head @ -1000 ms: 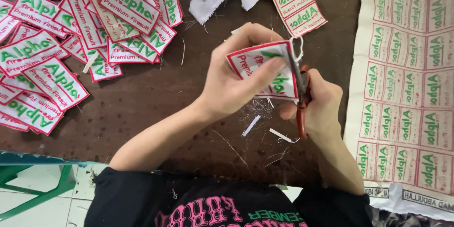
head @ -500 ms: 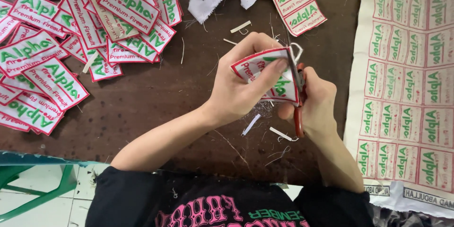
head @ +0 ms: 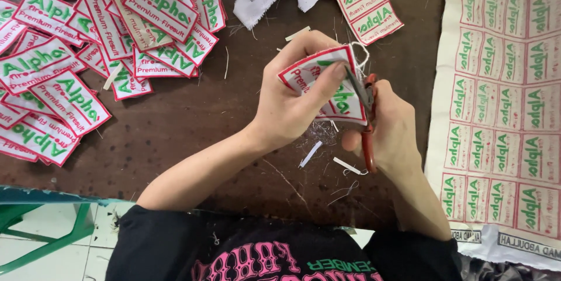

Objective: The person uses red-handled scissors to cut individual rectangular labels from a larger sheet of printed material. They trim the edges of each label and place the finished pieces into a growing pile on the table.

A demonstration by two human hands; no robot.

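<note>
So the embroidered patch (head: 320, 85) is light, floppy cloth, best pinched by its edge: left hand (head: 292, 102) fingers clamp it mid-desk, right hand (head: 391, 135) grips red snips (head: 367, 118). Finished patches (head: 99, 41) piled far left.

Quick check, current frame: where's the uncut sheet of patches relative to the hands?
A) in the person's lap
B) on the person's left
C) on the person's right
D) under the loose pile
C: the uncut sheet lies flat along the right edge of the table, beyond the right hand with the scissors; the loose pile lies to the left.
</note>
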